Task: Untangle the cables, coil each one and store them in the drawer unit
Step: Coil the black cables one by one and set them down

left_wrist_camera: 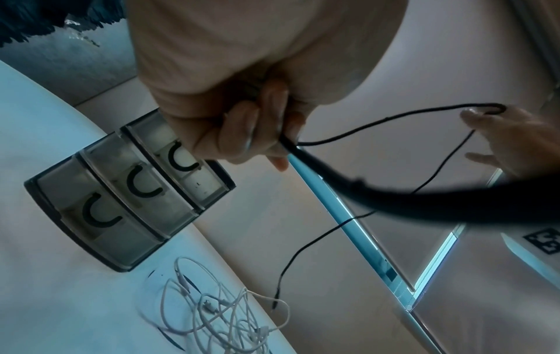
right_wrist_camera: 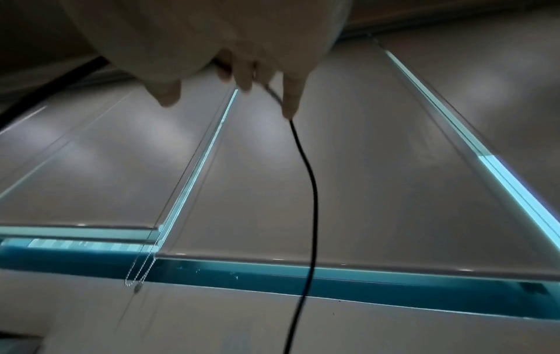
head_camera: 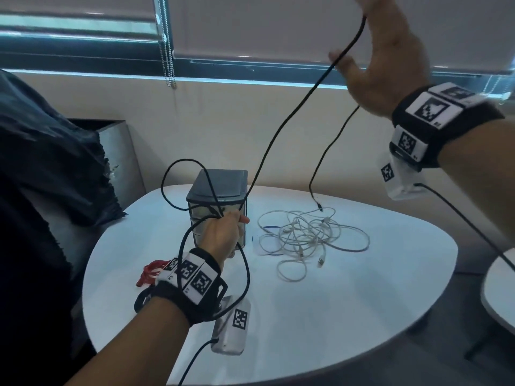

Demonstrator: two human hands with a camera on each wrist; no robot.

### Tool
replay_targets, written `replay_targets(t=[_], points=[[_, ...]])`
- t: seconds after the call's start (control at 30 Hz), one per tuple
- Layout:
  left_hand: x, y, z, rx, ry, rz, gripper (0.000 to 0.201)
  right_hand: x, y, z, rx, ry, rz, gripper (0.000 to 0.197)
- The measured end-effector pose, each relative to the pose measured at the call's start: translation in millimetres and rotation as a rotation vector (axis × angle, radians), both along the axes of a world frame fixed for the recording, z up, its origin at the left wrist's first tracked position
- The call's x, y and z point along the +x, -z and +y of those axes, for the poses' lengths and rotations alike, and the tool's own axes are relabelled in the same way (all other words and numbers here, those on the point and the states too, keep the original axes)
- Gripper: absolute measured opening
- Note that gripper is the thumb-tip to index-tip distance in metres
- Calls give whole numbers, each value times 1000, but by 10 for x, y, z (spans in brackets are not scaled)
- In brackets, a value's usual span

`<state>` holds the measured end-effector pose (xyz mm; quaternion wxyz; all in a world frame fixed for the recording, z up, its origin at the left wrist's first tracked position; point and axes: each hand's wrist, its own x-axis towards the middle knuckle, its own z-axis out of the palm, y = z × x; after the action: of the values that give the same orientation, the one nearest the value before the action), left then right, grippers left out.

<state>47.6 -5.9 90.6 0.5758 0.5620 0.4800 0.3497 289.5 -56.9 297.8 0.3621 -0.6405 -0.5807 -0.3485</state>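
Coiling the black cable (head_camera: 281,126): left hand (head_camera: 220,235) grips its loops before the drawer unit (head_camera: 217,188), right hand (head_camera: 381,65), fingers loosely spread, lifts the slack toward one o'clock; next, another loop leftward.

White rounded table (head_camera: 306,316) in front of me, w/ a second white tabletop's edge (head_camera: 498,288) off to my right. Grey roller blinds (head_camera: 278,26) cover the window behind, a bead chain (head_camera: 167,51) hanging between two of them (it shows again in my right wrist view (right_wrist_camera: 142,270)). Dark crumpled fabric (head_camera: 50,162) heaped at my left, partly covering a grey metal box (head_camera: 122,151) against the beige wall (head_camera: 223,121).
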Motion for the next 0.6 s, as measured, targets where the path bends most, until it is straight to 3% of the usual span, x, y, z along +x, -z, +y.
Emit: replay_targets(t=[0.13,0.27,0.33,0.4,0.47,0.5,0.6], points=[[5,13,22,97,-4,153,30,-1,231,-75,-501,198,122,30],[8,-29,177,462,49,585,48,38,878,-243,-1080,333,229,30],[22,-152,190,620,74,877,35,58,1227,-339,-1282,329,396,22],[58,-299,171,705,57,1117,14,56,1489,-437,-1344,295,511,24],[111,-396,172,731,58,1240,11,64,1666,-510,-1330,287,550,27],[130,-398,218,722,64,1242,10,75,1733,-540,-1307,291,571,31],[232,-475,286,590,86,1032,13,124,1822,-606,-1147,240,720,39]])
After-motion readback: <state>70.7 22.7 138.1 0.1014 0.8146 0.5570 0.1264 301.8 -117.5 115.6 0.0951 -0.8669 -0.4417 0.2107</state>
